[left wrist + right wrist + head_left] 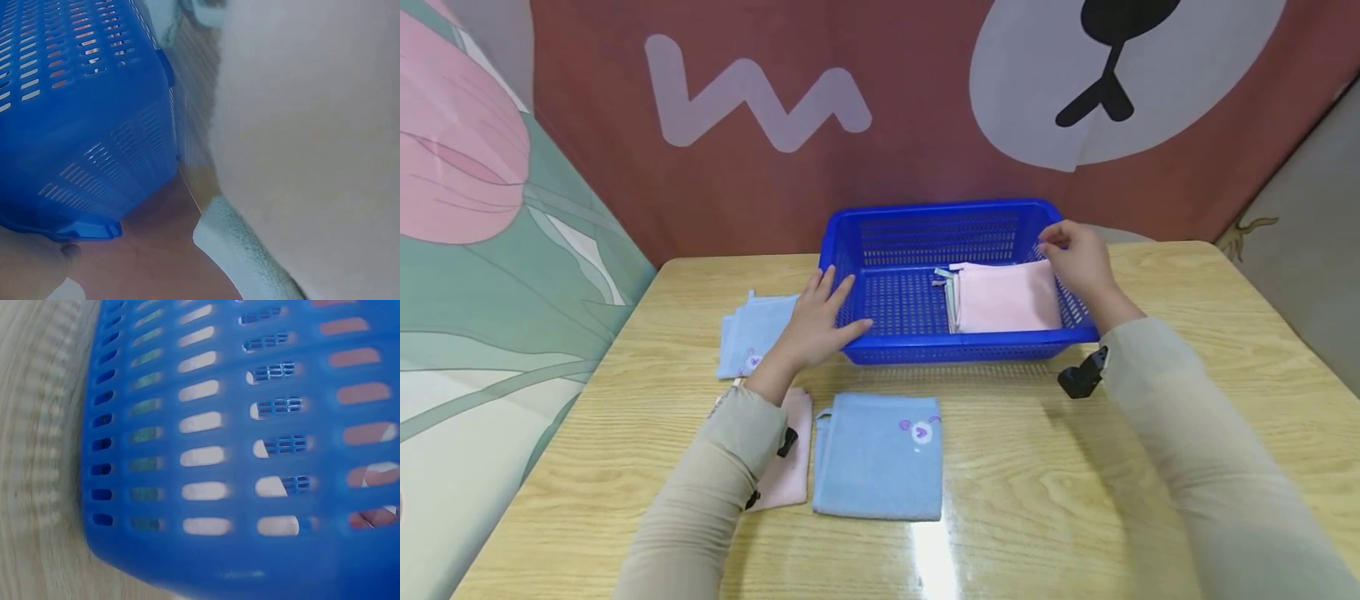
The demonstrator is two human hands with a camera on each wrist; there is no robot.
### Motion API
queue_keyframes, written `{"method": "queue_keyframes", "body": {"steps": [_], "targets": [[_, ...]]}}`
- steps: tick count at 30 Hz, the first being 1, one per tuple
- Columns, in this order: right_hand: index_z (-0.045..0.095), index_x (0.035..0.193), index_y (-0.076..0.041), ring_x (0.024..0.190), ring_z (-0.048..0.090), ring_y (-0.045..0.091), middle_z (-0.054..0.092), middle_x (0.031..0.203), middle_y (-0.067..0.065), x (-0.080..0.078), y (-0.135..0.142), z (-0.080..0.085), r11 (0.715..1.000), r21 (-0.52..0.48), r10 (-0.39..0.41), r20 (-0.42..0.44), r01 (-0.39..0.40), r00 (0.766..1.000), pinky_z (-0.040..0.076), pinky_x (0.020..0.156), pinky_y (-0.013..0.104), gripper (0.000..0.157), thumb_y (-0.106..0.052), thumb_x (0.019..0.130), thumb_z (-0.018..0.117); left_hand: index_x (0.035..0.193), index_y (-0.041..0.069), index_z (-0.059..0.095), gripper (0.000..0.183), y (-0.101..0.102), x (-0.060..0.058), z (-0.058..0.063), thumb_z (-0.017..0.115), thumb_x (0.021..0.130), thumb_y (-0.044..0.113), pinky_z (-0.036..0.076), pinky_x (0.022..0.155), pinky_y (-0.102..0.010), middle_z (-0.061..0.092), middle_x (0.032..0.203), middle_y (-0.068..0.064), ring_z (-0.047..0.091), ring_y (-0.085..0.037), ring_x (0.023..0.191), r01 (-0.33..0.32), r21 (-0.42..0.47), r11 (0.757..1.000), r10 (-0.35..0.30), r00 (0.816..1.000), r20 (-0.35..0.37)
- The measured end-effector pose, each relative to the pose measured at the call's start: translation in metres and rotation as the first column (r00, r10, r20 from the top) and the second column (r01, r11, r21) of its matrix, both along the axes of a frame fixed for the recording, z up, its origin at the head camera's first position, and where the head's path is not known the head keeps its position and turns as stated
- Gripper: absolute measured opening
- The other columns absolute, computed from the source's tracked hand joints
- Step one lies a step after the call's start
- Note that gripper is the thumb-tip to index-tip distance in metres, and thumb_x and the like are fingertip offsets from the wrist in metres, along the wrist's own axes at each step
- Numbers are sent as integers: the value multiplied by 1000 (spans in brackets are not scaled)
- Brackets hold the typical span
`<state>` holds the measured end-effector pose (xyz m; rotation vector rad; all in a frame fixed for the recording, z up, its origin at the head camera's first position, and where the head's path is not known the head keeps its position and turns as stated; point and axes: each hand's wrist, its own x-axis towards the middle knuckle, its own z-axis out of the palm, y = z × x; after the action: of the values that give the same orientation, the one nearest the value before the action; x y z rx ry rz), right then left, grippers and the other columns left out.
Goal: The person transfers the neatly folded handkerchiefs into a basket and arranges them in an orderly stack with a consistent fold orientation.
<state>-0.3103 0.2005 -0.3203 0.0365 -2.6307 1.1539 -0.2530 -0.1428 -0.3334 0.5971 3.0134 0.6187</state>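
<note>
A blue plastic basket (917, 340) with slotted walls stands on the table. My left hand (817, 321) rests at its left rim, fingers spread and thumb over the front left corner. At the right rim is my right hand (1078, 257), its fingers bent inward over the basket; whether they pinch anything is unclear. Just below those fingers lies a folded pink towel (1009, 298), on top of a stack in the basket's right half. Greenish and whitish edges show at the stack's left side. The right wrist view shows the slotted basket wall (237, 550) up close.
A folded blue towel (880, 458) with a bear face lies in front of the basket. Partly under my left forearm is a pink towel (797, 450). Another light blue towel (756, 325) lies left of the basket. Behind the table (1015, 483) hangs a reddish-brown printed backdrop (917, 108).
</note>
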Motion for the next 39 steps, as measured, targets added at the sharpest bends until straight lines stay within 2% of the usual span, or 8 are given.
{"method": "queue_keyframes", "body": {"steps": [5,9,15,25,32,39], "targets": [[52,102,5,96,46,32,53,102,21,9,4,0,1000,-10,2,10,-2,1000,38,78,45,22,-10,87,50,139,11,16,74,1,0,-1,41,84,53,5,99,-50,1,143,-15,-7,-28,128,-5,1,1000,5,1000,-4],[51,106,6,99,45,34,52,107,23,16,9,0,1000,-16,26,13,-26,1000,36,83,46,31,-18,86,52,139,11,16,74,0,0,-2,40,84,53,6,99,-50,1,143,-14,-7,-28,128,-9,3,1000,9,1000,-2],[46,117,4,107,41,40,45,119,24,28,13,3,999,15,46,76,-47,996,33,87,50,45,-30,87,49,140,12,14,74,0,0,-2,40,84,54,6,99,-50,0,143,-13,-9,-27,128,-4,0,1000,4,1000,0],[42,122,2,110,36,44,39,124,26,41,21,2,995,58,79,101,-85,992,30,86,56,53,-36,86,48,139,11,14,75,0,1,-1,40,84,54,5,99,-50,0,143,-14,-9,-28,128,6,10,1000,-6,1000,0],[35,128,5,118,25,44,31,129,28,48,25,0,975,155,140,129,-160,982,20,92,56,62,-42,87,42,139,11,14,75,0,0,-1,41,84,54,5,99,-50,0,143,-15,-8,-28,128,11,0,1000,-11,1000,-4],[25,131,9,124,10,43,17,135,30,56,30,-5,948,196,218,167,-249,962,9,96,55,70,-42,87,43,139,10,15,75,-1,0,-1,41,83,54,4,99,-50,0,143,-14,-8,-28,128,11,5,1000,-11,1000,-6]]}}
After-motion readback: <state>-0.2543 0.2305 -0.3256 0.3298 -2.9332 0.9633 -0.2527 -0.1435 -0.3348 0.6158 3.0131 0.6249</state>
